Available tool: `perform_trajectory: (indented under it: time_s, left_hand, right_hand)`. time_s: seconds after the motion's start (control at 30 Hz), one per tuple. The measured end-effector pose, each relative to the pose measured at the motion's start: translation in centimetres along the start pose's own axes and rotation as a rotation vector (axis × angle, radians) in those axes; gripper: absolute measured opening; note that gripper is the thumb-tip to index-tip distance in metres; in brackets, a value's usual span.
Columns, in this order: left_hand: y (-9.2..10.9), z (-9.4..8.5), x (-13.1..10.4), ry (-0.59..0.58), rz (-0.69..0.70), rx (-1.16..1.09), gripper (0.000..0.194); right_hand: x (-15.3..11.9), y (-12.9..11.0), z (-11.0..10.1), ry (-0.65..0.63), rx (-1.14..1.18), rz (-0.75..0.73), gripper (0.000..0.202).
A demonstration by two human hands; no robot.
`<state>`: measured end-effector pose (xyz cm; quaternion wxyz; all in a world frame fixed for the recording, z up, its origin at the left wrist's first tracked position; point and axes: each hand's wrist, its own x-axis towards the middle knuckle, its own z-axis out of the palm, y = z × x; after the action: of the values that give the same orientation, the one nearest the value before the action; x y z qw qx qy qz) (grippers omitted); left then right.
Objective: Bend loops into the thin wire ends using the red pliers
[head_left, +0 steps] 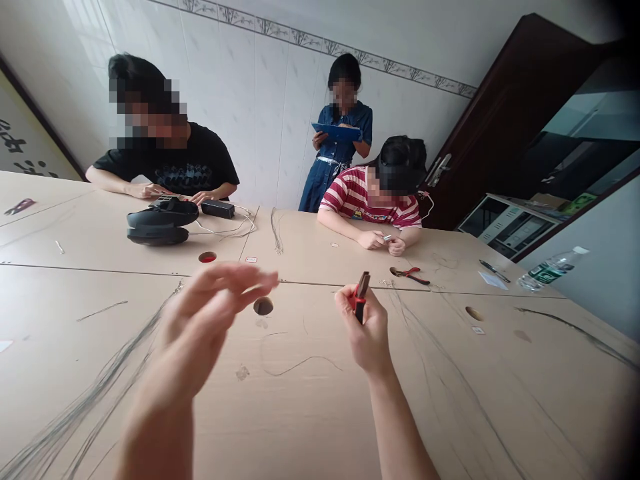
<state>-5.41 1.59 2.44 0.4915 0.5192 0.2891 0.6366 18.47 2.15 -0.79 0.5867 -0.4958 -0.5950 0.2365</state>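
Observation:
My right hand (369,333) is wrapped round a pair of pliers (361,297) with red and black handles, its metal jaws pointing up. My left hand (210,320) is raised over the table to the left, slightly smeared by motion. Its thumb and fingers come together at the tips in a pinch; what they hold, if anything, is too small to make out. Between and below the hands a thin curved wire (300,363) shows against the tabletop. Near the wire lies a small clump of fine bits (243,372).
Bundles of long wires (115,363) stretch along the left, with more wires (450,360) at right. Another pair of pliers (410,275), a water bottle (553,269), a pen (494,271) and a black case (163,219) lie further off. Two people sit opposite; one stands with a blue clipboard (337,131).

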Motion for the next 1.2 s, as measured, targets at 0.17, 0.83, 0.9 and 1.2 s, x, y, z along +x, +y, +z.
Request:
perform_trajectory:
  time_s: [0.17, 0.83, 0.9, 1.2]
  left_hand:
    - [-4.7, 4.4, 2.1, -0.309, -0.306, 0.119, 0.048]
    - [-2.9, 3.3, 0.1, -0.494, -0.412, -0.656, 0.05]
    - [-2.0, 3.2, 0.7, -0.186, -0.317, -0.571, 0.04]
    - [-1.7, 4.4, 2.3, 0.193, 0.032, -0.537, 0.039]
  right_hand:
    - [-0.6, -0.9, 0.8, -0.167, 0.068, -0.008, 0.015]
    - [-0.7, -0.9, 0.9, -0.135, 0.036, 0.002, 0.017]
    - [-0.8, -1.1, 1.0, -0.161, 0.037, -0.008, 0.017]
    - [-1.3, -1.9, 1.6, -0.336, 0.074, -0.043, 0.018]
